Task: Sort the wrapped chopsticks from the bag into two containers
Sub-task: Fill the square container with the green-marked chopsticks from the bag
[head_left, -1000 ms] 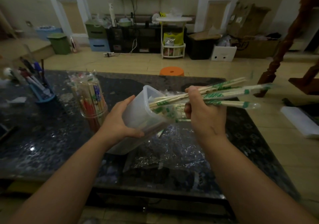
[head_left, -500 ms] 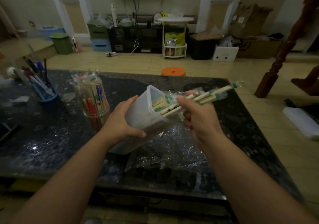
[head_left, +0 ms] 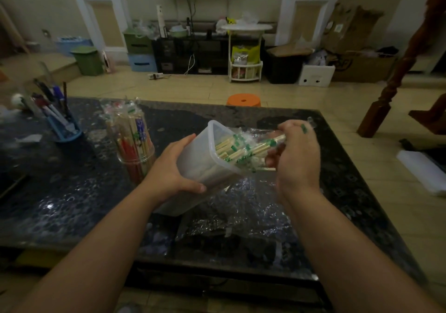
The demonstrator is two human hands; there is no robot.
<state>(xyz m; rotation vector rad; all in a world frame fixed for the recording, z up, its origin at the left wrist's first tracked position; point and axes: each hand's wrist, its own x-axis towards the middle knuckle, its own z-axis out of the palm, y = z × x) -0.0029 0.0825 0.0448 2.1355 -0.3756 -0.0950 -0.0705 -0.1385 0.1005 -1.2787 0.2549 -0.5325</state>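
- Left hand (head_left: 173,172) grips the tub (head_left: 200,168), thumb along its near wall and fingers round the far side, holding it tilted just above the table (head_left: 60,204)
- Right hand (head_left: 296,153) has its fingers curled round the outer ends of the chopsticks (head_left: 241,148), right at the tub's mouth
- The chopsticks lie mostly inside the tub, between the two hands; only their green-banded ends stick out
- Their long axis follows the tub's tilt: low ends toward the left hand, upper ends pointing up toward the right hand
- Progress, as I judge it: well along. The jar (head_left: 136,143), just beyond the left hand, is already packed with red and blue wrapped pairs standing upright, and the tub holds a good bundle of green ones
- The bag (head_left: 241,216) lies crumpled and flat under both hands; it looks nearly empty, though I cannot tell whether any pairs are left in it
- Left to do: seat this bundle fully, stand the tub up, then check the bag
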